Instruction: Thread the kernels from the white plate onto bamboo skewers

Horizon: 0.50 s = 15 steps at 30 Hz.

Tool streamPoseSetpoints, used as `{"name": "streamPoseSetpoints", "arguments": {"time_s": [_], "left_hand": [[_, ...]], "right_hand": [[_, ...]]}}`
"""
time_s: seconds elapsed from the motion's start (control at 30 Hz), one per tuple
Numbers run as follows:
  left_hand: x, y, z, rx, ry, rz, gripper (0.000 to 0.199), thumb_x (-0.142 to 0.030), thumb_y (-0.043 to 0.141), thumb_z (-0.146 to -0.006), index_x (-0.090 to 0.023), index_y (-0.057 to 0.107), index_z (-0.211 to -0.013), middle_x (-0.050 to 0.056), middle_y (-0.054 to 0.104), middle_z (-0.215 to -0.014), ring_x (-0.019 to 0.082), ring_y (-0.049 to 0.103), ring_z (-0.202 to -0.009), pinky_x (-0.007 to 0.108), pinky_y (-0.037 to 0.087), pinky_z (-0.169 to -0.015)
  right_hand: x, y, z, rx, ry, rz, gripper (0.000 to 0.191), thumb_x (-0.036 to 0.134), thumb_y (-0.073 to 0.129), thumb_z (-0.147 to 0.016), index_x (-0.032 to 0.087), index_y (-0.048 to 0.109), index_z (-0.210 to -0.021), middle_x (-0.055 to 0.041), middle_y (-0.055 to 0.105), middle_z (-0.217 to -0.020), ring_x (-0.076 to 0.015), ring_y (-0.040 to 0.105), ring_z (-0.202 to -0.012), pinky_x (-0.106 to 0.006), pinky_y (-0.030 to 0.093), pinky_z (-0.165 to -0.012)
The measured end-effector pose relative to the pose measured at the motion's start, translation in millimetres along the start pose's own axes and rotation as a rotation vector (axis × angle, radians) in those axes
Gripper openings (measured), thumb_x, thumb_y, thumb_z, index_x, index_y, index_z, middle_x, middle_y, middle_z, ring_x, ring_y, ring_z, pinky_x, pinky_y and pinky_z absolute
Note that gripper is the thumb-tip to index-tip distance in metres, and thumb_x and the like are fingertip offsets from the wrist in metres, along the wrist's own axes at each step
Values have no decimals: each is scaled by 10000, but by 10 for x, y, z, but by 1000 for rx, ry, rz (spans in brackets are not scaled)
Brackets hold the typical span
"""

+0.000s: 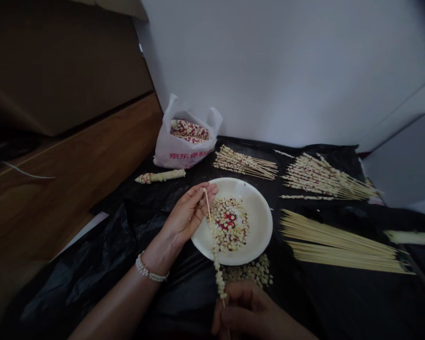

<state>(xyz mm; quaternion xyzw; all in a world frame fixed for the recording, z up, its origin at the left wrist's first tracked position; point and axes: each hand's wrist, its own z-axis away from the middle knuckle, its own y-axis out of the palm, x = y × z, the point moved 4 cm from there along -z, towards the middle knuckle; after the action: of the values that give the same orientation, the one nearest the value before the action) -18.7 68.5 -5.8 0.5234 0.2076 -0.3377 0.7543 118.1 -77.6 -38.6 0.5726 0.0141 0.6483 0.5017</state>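
Observation:
A thin wooden skewer (pixel 208 207), strung with pale corn kernels (pixel 216 264) along its lower half, slants between my two hands. My right hand (pixel 253 307) is closed around its lower end, near the bottom of the view. At the upper tip, the thumb and fingers of my left hand (pixel 193 210) pinch what looks like a small pale kernel; the fingers partly hide it. Just behind the skewer, a white bowl (pixel 262 222) holds loose cream and dark-red kernels (pixel 233 226). My left hand is over the bowl's left rim.
A plastic bag (pixel 163 146) of corn cobs (pixel 190 128) stands at the back, with a mostly stripped cob (pixel 166 176) before it. Rightward lie two piles of kernel-strung skewers (pixel 233 163) and bare skewers (pixel 333 243). More kernels (pixel 255 271) lie below the bowl on black plastic (pixel 120 264).

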Motion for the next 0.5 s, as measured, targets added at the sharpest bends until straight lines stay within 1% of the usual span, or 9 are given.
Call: {"name": "streamPoseSetpoints", "arguments": {"time_s": [0.27, 0.5], "left_hand": [[-17, -15, -19, -18, 6, 69, 170, -40, 512, -874, -114, 664, -888, 81, 730, -882, 101, 700, -783, 160, 564, -717], [-12, -36, -34, -17, 14, 105, 172, -30, 522, -866, -113, 671, -885, 86, 734, -898, 103, 701, -798, 162, 564, -729]], "right_hand": [[2, 15, -28, 0, 15, -5, 291, 415, 690, -784, 124, 697, -770, 16, 615, -599, -28, 505, -483, -135, 326, -446], [-31, 10, -29, 3, 14, -36, 277, 400, 695, -782, 123, 700, -769, 15, 620, -602, -24, 503, -480, -132, 346, -459]]}}
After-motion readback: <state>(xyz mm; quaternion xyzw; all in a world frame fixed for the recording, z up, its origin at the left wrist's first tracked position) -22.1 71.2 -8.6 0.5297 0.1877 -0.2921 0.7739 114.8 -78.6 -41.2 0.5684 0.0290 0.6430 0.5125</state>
